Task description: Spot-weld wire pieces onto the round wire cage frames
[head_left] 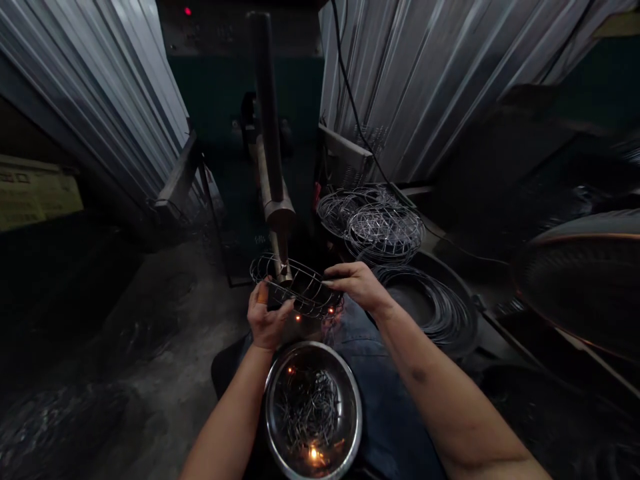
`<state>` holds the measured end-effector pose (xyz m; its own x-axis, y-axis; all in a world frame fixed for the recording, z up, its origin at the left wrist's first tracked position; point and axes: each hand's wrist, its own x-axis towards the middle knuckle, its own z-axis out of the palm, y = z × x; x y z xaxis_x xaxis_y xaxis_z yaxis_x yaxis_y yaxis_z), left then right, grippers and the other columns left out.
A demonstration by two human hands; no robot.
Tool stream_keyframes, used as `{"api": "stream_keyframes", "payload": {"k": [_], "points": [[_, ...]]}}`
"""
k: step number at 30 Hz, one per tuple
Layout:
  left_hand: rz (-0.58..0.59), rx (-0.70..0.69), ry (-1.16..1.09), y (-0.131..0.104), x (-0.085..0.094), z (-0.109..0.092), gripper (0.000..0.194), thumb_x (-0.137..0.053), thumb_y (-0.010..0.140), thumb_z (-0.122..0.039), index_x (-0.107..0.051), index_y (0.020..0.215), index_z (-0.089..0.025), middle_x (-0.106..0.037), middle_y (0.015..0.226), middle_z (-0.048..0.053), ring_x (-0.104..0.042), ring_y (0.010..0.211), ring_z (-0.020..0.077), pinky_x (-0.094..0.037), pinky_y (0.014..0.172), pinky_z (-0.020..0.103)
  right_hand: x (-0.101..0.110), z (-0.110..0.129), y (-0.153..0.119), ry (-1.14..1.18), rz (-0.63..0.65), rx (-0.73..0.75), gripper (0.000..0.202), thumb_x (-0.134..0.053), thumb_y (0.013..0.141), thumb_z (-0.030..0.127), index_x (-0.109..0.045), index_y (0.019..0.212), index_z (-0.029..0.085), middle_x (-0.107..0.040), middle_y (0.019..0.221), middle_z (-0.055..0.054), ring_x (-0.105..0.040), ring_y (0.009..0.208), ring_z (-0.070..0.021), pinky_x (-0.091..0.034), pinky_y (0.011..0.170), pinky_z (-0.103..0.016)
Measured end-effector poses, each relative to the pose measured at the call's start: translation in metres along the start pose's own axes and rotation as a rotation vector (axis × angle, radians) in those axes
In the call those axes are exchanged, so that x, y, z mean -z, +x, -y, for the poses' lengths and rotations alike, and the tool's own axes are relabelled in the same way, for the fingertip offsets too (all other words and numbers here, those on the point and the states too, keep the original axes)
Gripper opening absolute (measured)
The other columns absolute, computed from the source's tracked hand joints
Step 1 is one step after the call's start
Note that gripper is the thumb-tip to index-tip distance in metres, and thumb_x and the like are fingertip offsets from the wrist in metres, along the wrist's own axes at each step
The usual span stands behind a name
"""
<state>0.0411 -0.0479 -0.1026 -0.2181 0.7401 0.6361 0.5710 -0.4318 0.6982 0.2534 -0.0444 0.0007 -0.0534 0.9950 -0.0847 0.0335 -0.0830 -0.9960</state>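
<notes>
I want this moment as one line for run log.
left hand: holds wire basket; right hand: at its right side; sparks: glowing nearby; steel bowl: below, holding wire pieces

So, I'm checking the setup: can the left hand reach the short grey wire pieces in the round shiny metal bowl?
Probably yes: nothing covers the wire pieces, but the left hand holds a rounded metal wire frame.

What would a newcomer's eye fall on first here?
Likely the orange glow in the bowl, low in the middle. Then the wire frame, held between the left hand and right hand, below the dark rod. A red light shines at the top, left of centre.
</notes>
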Motion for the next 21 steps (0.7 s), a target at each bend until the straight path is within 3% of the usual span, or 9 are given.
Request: {"api": "stream_keyframes", "payload": {"k": [12, 17, 21], "points": [[-0.049, 0.030, 0.053, 0.002, 0.005, 0.011, 0.055, -0.077, 0.069, -0.040, -0.061, 0.115, -0.016, -0.063, 0.106, 0.011, -0.059, 0.106, 0.0276, -0.047, 0.095, 0.044, -0.013, -0.005, 0.029, -0.130, 0.072, 0.213, 0.025, -0.076, 0.060, 0.035, -0.078, 0.078, 0.017, -0.074, 0.080, -0.004, -0.066, 0.081, -0.0205, -0.049, 0.082, -0.034], [-0.044, 0.095, 0.032, 0.003, 0.002, 0.006, 0.057, -0.078, 0.067, -0.043, -0.062, 0.115, -0.017, -0.062, 0.107, 0.011, -0.060, 0.105, 0.0272, -0.047, 0.095, 0.043, -0.017, 0.001, 0.035, -0.147, 0.064, 0.203, 0.018, -0.075, 0.059, 0.030, -0.077, 0.072, 0.017, -0.071, 0.074, -0.001, -0.064, 0.076, -0.0188, -0.049, 0.078, -0.031], [-0.038, 0.100, 0.012, 0.000, 0.001, 0.003, 0.057, -0.078, 0.067, -0.044, -0.062, 0.116, -0.017, -0.062, 0.109, 0.011, -0.060, 0.103, 0.0263, -0.048, 0.094, 0.042, -0.013, 0.005, 0.031, -0.146, 0.082, 0.115, 0.017, -0.073, 0.062, 0.032, -0.075, 0.070, 0.017, -0.064, 0.063, 0.001, -0.058, 0.062, -0.0144, -0.045, 0.063, -0.028]]}}
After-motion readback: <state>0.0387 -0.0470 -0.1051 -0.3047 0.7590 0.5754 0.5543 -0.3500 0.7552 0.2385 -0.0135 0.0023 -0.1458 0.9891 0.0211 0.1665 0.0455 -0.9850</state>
